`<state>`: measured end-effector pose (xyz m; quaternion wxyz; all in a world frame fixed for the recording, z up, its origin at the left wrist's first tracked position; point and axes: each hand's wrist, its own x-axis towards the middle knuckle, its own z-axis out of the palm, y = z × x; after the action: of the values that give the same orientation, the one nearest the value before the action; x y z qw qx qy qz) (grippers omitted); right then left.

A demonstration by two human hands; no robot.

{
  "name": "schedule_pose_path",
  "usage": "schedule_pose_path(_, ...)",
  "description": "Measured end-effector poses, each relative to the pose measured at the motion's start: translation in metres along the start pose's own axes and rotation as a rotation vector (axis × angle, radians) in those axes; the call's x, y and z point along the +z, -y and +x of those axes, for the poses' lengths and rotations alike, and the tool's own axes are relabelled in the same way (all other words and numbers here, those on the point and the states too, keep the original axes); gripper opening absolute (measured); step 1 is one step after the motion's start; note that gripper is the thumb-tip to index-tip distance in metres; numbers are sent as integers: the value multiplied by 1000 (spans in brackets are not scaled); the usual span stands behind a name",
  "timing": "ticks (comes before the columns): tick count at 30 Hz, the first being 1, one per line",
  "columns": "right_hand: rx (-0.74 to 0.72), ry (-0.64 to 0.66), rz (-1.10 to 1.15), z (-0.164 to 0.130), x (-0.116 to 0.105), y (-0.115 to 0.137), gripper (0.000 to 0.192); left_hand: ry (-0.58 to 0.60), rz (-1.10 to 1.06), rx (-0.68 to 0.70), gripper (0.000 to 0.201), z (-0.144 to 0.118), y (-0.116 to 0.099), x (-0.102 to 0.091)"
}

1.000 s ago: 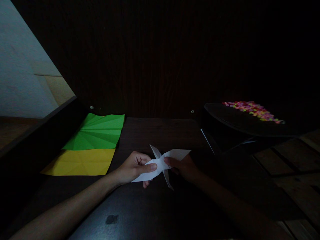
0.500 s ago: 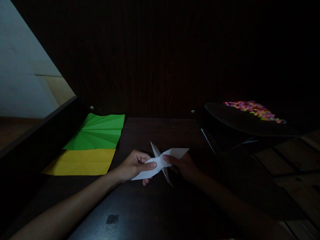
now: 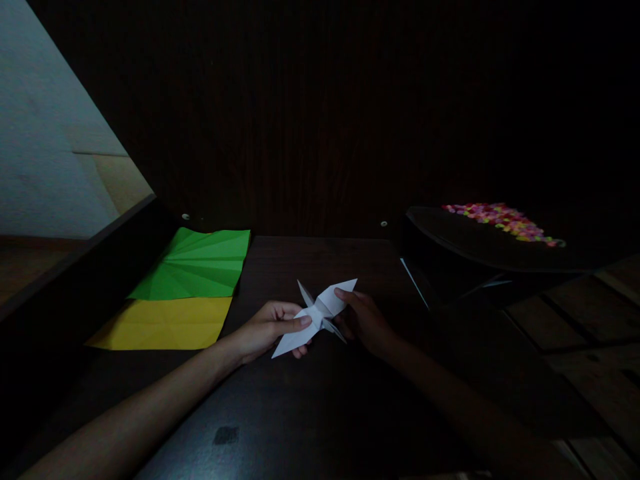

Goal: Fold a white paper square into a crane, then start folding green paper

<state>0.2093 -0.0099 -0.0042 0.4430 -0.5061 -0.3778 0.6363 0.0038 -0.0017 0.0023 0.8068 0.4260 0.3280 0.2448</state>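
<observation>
Now both hands are gripping a folded white paper shape [image 3: 317, 313] above the bench [image 3: 300, 413].
Left hand [image 3: 270, 328] is pinching its lower wing; right hand [image 3: 365, 323] is pinching the upper wing.

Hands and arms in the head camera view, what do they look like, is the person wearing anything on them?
Both forearms are bare up to the frame edge: no sleeves, gloves, watch or bracelet show. The left hand is lit enough to show short, unpainted-looking nails and no rings. The right hand and its forearm lie in deep shadow, so rings or small marks there cannot be told.
</observation>
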Motion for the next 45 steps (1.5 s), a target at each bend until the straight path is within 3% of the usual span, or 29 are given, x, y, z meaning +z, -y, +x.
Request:
schedule_pose_path(4, -12, -89, -4, 3, -4, 2, 54, -50, -16, 45, 28, 1, -2, 1)
schedule_pose_path(8, -282, -225, -141, -1, -9, 5, 51, -97, -43, 85, 27, 1, -2, 1)
schedule_pose_path(14, -741, -107, -520, -18, -11, 12, 14, -137, -57, 116, 28, 2, -2, 1)
schedule_pose_path(21, -1037, -39, -806, -19, -16, 6, 19, -146, 39, 131, 28, 1, -1, 1)
schedule_pose_path(26, -1128, -56, -871, -21, -12, 2, 5, -135, 79, 132, 31, 0, -1, 3)
schedule_pose_path(31, -1163, -146, -777, -21, -8, 9, 7, -171, 53, 133, 47, 4, 2, 0)
schedule_pose_path(38, -1006, -408, -759, -11, -19, 21, 15, -366, 156, 261, 60, 9, 2, -11)
schedule_pose_path(42, -1016, -589, -754, -2, -26, 26, 18, -429, 439, 296, 59, 5, 5, -10)
schedule_pose_path(45, -1057, -673, -792, 8, -34, 31, 20, -350, 865, 381, 58, -1, 10, -5)
